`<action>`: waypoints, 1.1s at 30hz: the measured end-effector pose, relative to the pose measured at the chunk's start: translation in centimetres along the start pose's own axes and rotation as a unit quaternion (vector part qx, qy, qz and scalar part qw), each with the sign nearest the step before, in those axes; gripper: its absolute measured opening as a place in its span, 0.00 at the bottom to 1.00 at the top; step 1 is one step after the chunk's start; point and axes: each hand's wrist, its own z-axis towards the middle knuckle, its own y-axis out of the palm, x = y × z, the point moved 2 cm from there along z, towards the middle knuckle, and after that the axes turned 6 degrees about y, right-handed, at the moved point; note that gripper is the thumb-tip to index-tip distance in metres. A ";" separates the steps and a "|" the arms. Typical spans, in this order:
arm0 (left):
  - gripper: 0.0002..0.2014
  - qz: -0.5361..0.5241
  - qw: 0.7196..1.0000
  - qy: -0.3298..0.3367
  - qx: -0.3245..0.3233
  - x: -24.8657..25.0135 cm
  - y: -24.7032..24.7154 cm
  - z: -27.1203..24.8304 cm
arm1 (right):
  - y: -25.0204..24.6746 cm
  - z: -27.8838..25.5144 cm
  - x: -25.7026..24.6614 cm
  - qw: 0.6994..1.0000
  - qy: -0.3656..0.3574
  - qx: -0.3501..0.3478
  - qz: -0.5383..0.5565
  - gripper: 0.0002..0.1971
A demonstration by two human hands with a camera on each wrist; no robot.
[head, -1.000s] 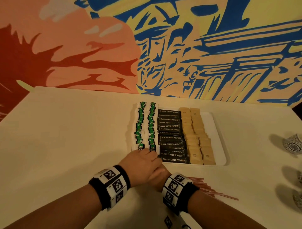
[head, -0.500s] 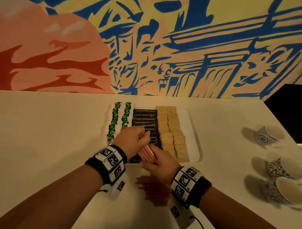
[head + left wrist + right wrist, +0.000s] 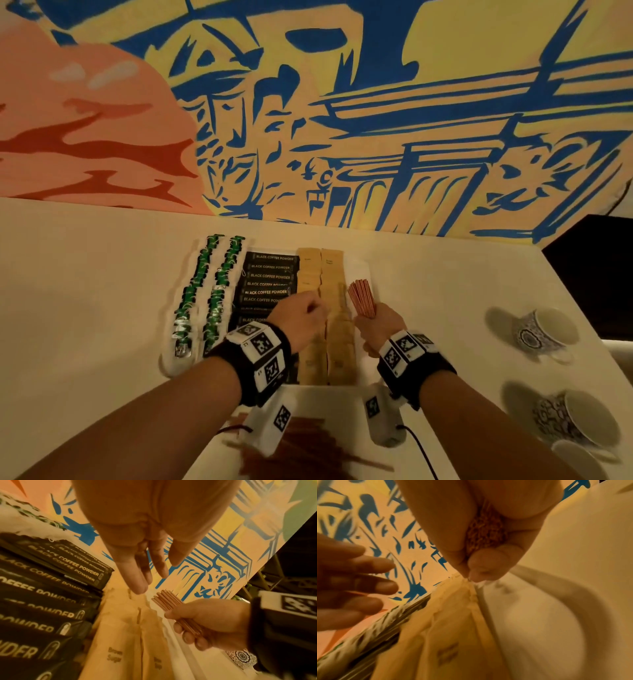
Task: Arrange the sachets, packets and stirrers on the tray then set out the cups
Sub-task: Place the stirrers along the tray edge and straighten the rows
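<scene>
My right hand (image 3: 371, 323) grips a bundle of thin red-brown stirrers (image 3: 361, 297), their ends fanned over the bare right strip of the white tray (image 3: 364, 270). The left wrist view shows the same stirrers (image 3: 169, 601) inside the curled fingers of the right hand (image 3: 209, 623). My left hand (image 3: 301, 320) hovers over the brown sugar sachets (image 3: 330, 274) with straight, relaxed fingers (image 3: 137, 574) and holds nothing. Black coffee powder packets (image 3: 270, 275) and green-tagged tea bags (image 3: 214, 291) fill the tray's middle and left.
Patterned cups lie on their sides at the right: one (image 3: 544, 334) further back, another (image 3: 575, 421) nearer, a third (image 3: 575, 459) at the frame's edge. More stirrers (image 3: 308, 448) lie on the table in front of the tray. A painted wall rises behind the table.
My right hand lifted the stirrer bundle from the table and carried it right, over the tray's right strip. My left hand let go of the bundle and opened.
</scene>
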 end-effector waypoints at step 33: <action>0.41 0.350 0.929 0.114 -0.041 1.0 5.4 9.3 | -5.4 2.9 -1.1 0.952 -0.157 -0.054 -0.257 0.33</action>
